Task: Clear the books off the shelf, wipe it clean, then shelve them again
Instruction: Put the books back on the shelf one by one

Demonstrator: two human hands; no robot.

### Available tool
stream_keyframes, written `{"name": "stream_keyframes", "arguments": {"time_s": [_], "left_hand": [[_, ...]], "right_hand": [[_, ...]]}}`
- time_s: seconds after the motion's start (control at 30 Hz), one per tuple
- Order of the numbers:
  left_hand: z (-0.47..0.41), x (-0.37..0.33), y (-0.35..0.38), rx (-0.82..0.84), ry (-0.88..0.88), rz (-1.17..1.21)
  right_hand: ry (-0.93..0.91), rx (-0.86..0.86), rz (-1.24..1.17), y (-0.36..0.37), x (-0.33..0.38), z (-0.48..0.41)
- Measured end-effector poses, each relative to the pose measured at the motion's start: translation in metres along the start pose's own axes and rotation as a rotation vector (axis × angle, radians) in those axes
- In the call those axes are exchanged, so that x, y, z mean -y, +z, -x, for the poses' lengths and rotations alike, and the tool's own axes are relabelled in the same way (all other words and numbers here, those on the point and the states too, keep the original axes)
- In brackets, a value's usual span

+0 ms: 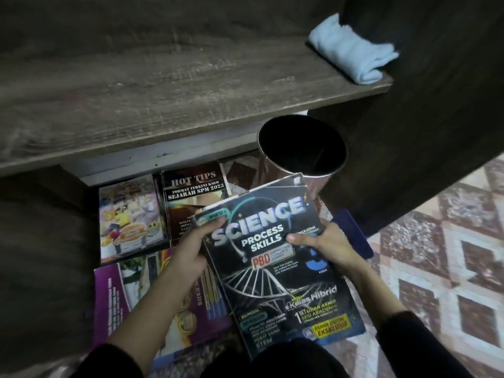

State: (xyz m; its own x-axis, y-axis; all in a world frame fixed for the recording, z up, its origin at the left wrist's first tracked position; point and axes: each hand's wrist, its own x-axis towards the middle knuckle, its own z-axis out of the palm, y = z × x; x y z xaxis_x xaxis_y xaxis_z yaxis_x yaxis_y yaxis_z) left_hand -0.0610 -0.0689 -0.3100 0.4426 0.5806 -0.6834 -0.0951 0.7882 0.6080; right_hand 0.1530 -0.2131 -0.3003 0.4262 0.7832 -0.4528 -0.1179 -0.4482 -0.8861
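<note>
both hands, left hand and right hand, grasp a science book above books on the floor, below the shelf. lifted carelessly, it might knock the cup.

place: home study corner | wooden shelf | schoolbooks | patterned floor | waste bin

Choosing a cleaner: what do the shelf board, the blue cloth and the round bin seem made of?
Shelf board: matt wood or wood-look laminate, grey-brown grain streaks; cannot tell which. Blue cloth: soft fabric, thick rolled folds, perhaps microfibre. Round bin: probably polished metal; its outer wall mirrors the patterned floor.
</note>
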Motion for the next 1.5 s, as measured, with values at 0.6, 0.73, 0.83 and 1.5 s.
{"name": "stream_keyframes", "arguments": {"time_s": [0.6, 0.73, 0.83, 1.5], "left_hand": [[0.106, -0.18, 0.095, 0.044, 0.515, -0.151], [0.083, -0.228, 0.096, -0.051, 0.521, -0.157], [0.065, -0.254, 0.095, -0.112, 0.544, -0.176], [-0.068, -0.308, 0.064, -0.205, 0.4, -0.133]], "right_hand": [[-0.237, -0.153, -0.294, 0.02, 0.178, 0.052], [-0.191, -0.113, -0.296, 0.033, 0.212, 0.021], [-0.195, -0.093, -0.261, 0.037, 0.232, -0.008], [-0.226, -0.252, 0.63, 0.037, 0.28, -0.102]]}}
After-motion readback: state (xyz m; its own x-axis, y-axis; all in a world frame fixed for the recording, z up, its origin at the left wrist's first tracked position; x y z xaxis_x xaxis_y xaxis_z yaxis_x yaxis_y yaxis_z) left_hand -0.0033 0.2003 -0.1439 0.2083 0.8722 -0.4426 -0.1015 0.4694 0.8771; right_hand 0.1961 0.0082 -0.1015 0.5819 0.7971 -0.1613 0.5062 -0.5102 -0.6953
